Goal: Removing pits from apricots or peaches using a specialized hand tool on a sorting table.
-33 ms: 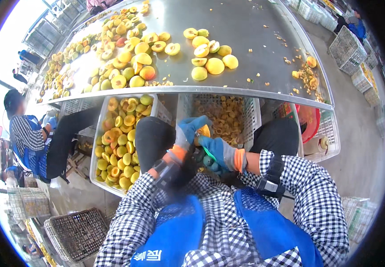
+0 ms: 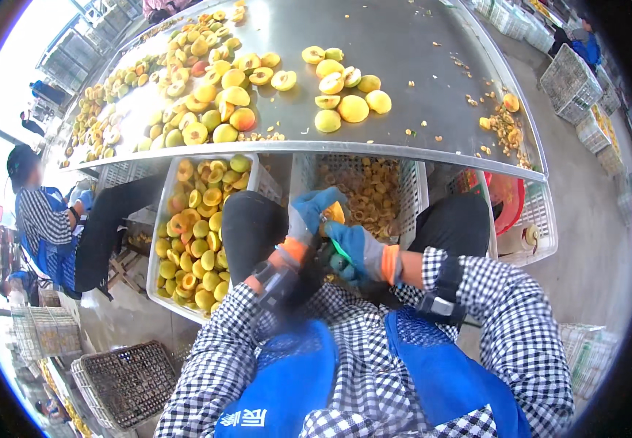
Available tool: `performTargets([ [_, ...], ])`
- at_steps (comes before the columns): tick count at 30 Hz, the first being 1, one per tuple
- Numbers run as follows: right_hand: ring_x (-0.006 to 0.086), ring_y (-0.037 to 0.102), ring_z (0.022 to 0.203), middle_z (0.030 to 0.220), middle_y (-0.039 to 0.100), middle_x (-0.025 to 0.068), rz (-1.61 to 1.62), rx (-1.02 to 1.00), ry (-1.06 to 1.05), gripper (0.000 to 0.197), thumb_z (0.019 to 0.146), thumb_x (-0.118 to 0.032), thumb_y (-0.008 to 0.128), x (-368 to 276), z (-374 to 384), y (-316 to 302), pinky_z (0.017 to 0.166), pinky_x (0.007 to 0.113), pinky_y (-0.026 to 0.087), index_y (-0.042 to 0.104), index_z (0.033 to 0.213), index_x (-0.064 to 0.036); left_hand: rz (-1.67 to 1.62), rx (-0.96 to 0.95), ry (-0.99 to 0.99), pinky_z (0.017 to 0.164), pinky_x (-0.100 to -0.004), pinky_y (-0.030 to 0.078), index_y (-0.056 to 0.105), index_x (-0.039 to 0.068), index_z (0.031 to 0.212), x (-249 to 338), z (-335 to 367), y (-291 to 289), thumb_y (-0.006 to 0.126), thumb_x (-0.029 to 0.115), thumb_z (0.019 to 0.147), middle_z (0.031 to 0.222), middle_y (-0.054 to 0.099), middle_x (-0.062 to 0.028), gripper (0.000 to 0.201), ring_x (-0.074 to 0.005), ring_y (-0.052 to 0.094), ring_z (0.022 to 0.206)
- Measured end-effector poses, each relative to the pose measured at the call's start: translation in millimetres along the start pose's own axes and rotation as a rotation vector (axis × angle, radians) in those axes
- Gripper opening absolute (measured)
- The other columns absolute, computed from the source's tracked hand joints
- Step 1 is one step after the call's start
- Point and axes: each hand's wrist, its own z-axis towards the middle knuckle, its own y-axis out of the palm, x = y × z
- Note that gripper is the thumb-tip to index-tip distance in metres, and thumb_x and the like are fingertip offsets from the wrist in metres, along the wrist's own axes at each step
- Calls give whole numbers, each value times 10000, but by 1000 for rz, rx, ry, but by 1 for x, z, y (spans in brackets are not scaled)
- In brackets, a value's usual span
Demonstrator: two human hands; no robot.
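Observation:
Above my lap, my left hand [image 2: 314, 214], in a blue and grey glove with an orange cuff, is closed round a yellow-orange peach half [image 2: 335, 212]. My right hand [image 2: 362, 247], gloved alike, grips a thin tool with a green handle [image 2: 341, 250] close against the fruit. The tool's tip is hidden, so its exact kind cannot be told. Beyond my hands, between my knees, a white crate [image 2: 414, 196] holds brownish pits and scraps. By my left knee, a second white crate [image 2: 266, 186] is full of yellow peach halves.
A metal table [image 2: 418, 66] spans the front, with a large heap of peach halves [image 2: 206, 95] at left, a small group in its middle and scraps at right. A red basin [image 2: 511, 201] sits under its right end. At left sits a co-worker [image 2: 49, 219] near an empty-looking dark crate [image 2: 129, 383].
My right forearm and wrist have shifted very slightly. Both hands keep their hold on the peach half and the green-handled tool.

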Motion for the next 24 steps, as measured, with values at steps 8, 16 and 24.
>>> performTargets([
  [8,153,473,430,635,560,53,51,-173,152,489,975,-562,511,-12,-8,12,370,292,344,578,906,-82,-275,71,-133,679,-253,538,743,103,1077,3,-1,-8,641,38,841,897,726,-34,265,-114,674,776],
  [16,132,385,389,579,483,36,-88,81,-138,509,945,-632,471,-5,3,29,362,299,303,551,880,-133,-259,319,177,587,-250,484,757,-4,844,-14,10,-10,722,195,853,713,689,-48,203,-108,625,630],
  [24,156,397,396,583,492,12,-71,-204,-35,593,947,-654,466,-17,5,24,371,297,295,604,848,-86,-543,-32,-66,771,-313,564,667,-50,1149,9,1,-22,449,270,1024,945,723,-121,407,-196,693,842],
])
